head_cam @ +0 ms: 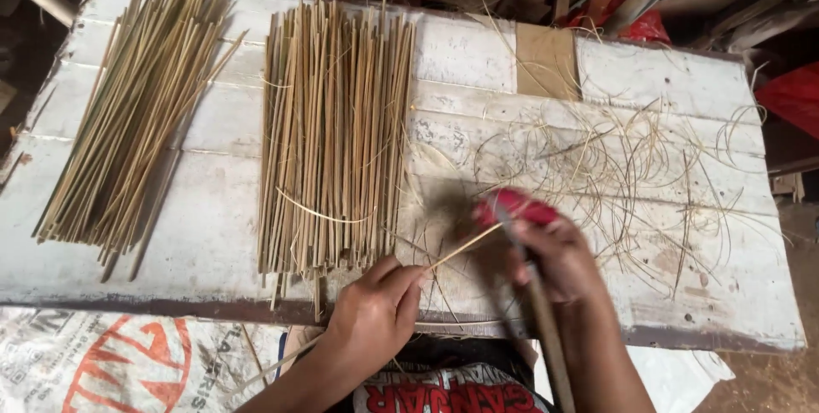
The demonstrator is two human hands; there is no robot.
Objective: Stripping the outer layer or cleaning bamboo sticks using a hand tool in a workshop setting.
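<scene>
Both hands work a thin bamboo sliver at the near edge of a white wooden board [648,80].

Left hand [373,315] pinches the sliver [465,247] between thumb and fingertips; its long axis slants from that pinch up and rightward toward the right hand [559,259], which is blurred but closed around a red-handled knife [516,208] whose blade runs down toward the person. Beyond the left hand lies a stack of cut bamboo strips [333,140], lengthwise away from the person; farther left, a second slanted bundle [136,114]. Beyond the right hand, curled shavings [648,165] scatter.
</scene>
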